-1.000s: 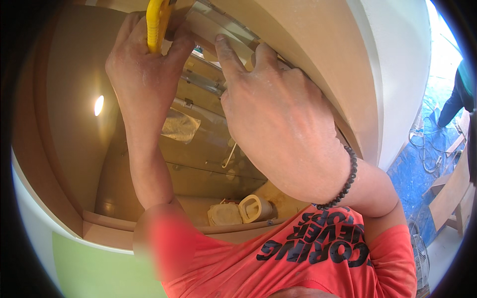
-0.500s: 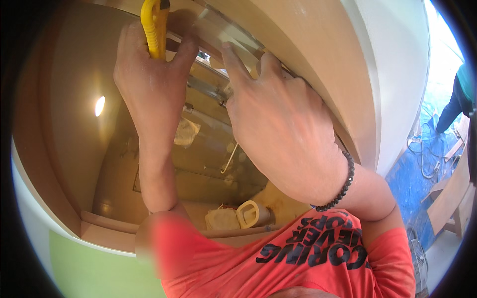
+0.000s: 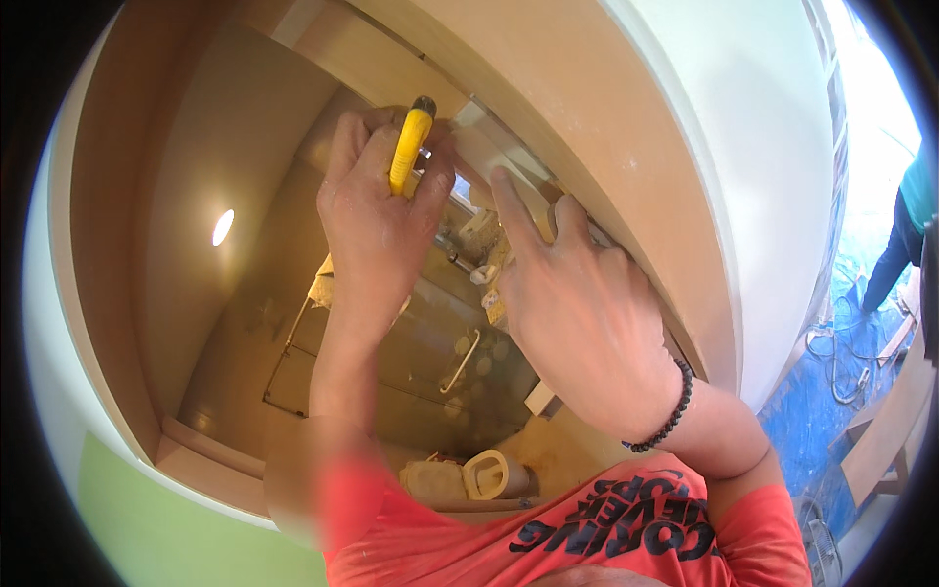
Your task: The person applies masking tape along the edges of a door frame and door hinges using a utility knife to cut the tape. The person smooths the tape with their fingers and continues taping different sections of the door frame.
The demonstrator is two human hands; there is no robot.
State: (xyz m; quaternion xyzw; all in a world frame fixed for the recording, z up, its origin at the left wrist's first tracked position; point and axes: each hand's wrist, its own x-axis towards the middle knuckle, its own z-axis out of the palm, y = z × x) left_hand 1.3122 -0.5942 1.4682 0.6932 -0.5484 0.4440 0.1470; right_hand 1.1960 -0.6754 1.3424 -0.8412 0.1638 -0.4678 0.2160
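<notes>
My left hand (image 3: 367,220) grips a yellow utility knife (image 3: 408,157) with a dark end, held up close to a tan board edge. What the blade touches is hidden behind the fingers. Beside it lies a pale, partly see-through flat strip (image 3: 504,142) along the edge of the tan frame (image 3: 611,147). My right hand (image 3: 592,328), with a dark bead bracelet at the wrist, rests on that edge. Its index finger is stretched out onto the strip and the other fingers bend over the frame.
Inside the framed opening, a toilet (image 3: 494,476), a white grab bar (image 3: 462,362) and a lit lamp (image 3: 223,227) show. To the right, blue sheeting (image 3: 782,421) covers the floor, with cables, boards (image 3: 888,426), a fan (image 3: 820,548) and another person (image 3: 910,215).
In the picture, my left hand and the knife have shifted right and down, nearer my right hand, and the knife leans more. My right hand sits slightly lower and further right; the view has shifted too.
</notes>
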